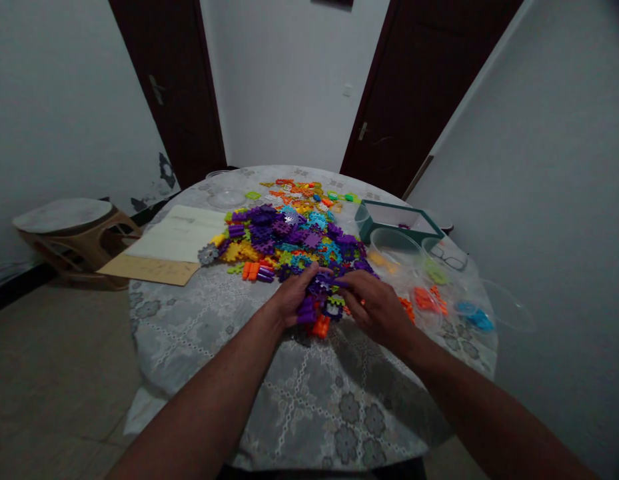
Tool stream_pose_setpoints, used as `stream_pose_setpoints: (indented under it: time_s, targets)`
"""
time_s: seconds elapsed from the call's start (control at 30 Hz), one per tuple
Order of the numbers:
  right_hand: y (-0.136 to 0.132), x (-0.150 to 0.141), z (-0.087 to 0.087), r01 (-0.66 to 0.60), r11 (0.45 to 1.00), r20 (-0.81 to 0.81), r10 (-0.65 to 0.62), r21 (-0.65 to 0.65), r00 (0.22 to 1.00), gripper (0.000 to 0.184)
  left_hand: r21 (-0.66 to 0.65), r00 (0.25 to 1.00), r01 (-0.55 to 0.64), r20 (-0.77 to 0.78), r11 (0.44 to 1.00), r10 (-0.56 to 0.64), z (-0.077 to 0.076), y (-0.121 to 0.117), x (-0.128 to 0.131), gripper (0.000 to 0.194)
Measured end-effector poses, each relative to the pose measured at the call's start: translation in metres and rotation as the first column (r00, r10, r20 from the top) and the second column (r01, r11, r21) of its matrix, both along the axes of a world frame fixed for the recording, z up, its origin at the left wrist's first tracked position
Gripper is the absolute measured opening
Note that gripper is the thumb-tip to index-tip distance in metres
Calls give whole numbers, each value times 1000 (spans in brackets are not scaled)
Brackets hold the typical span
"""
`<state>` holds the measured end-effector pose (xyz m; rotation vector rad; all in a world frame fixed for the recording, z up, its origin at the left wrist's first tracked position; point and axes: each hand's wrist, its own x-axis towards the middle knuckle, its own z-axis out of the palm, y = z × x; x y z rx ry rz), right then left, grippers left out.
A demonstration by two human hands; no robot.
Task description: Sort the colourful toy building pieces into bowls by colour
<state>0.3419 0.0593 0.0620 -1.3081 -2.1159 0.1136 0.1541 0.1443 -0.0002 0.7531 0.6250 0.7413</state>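
Your left hand (292,293) holds a toothed purple gear (319,285) before the mixed-colour pile (279,230). Your right hand (372,300) pinches a slim purple rod (338,283), roughly level, its end at the gear. Ridged purple tubes (306,311) sit beside your left palm, near orange blocks (320,327).

The left hand (292,297) and right hand (375,305) hold purple pieces (320,285).

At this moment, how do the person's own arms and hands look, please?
The left forearm and right forearm are bare, with no sleeve, watch or bracelet showing. The left hand and right hand wear no gloves. I cannot tell about rings.
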Motion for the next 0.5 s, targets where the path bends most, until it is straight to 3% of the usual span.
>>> stream_pose_setpoints:
  time_s: [0.1,0.2,0.3,0.37,0.43,0.5]
  targets:
    - [2,19,24,98,982,-15,-102,-162,995,19,23,1000,3,-5,1000,-3,-1,-2,0,52]
    - [16,52,45,101,945,16,-101,-312,995,24,53,1000,3,-12,999,-3,0,-3,-1,48]
    - [46,93,57,110,867,-13,-133,-487,991,28,31,1000,-16,-1,999,16,1,-3,-1,45]
    - [70,119,62,152,801,-69,-234,-579,970,29,22,1000,-23,0,999,23,0,-1,-1,46]
    - [94,141,66,249,787,-182,-412,-564,893,27,25,1000,-23,-12,999,23,-2,0,0,48]
    - [116,157,67,390,789,-313,-566,-475,763,24,36,999,-16,-36,999,17,-3,0,0,51]
